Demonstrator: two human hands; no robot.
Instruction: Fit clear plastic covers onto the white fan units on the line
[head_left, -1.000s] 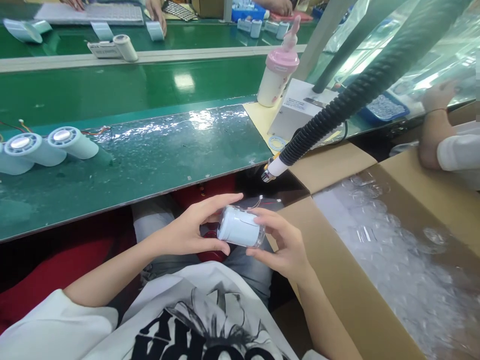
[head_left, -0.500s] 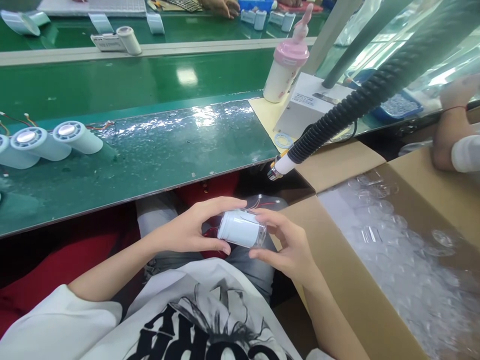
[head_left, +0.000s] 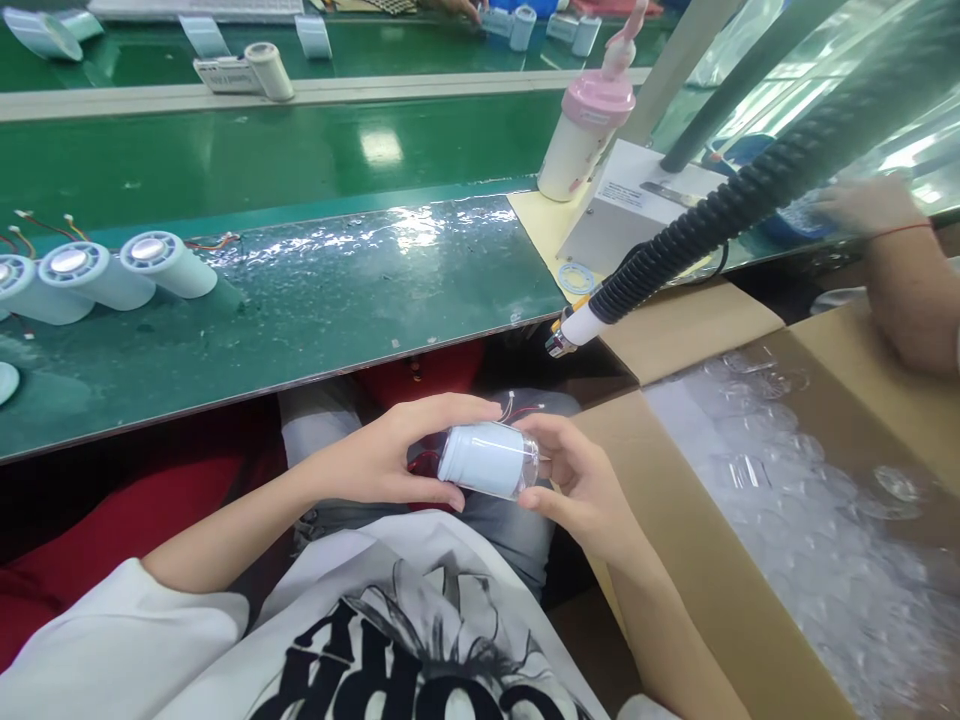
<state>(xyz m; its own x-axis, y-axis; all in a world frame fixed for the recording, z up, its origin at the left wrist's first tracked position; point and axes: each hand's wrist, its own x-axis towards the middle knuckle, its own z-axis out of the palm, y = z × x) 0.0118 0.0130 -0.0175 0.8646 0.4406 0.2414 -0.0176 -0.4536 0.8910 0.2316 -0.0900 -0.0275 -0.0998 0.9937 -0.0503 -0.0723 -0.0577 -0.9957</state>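
Between my two hands, above my lap, lies a light blue cylinder (head_left: 484, 460) on its side, with a clear plastic cover around it. Thin wires with small white plugs stick out behind it. My left hand (head_left: 390, 450) grips the cylinder's left end between thumb and fingers. At the clear right end, my right hand (head_left: 581, 480) holds the cover with its thumb and fingers. Several similar light blue cylinders (head_left: 169, 265) with wires stand on the green bench (head_left: 337, 300) at the left.
An open cardboard box (head_left: 697, 540) of clear plastic covers (head_left: 810, 540) is at the right. A black ribbed hose (head_left: 675, 235) hangs near a pink-lidded bottle (head_left: 585, 130). Another person's arm (head_left: 900, 270) reaches in at right. Beyond the bench, parts sit on a green surface (head_left: 300, 150).
My right hand has shifted slightly right, toward the cover's clear end. The other person's hand at right has moved left, over the blue basket. The view has shifted slightly.
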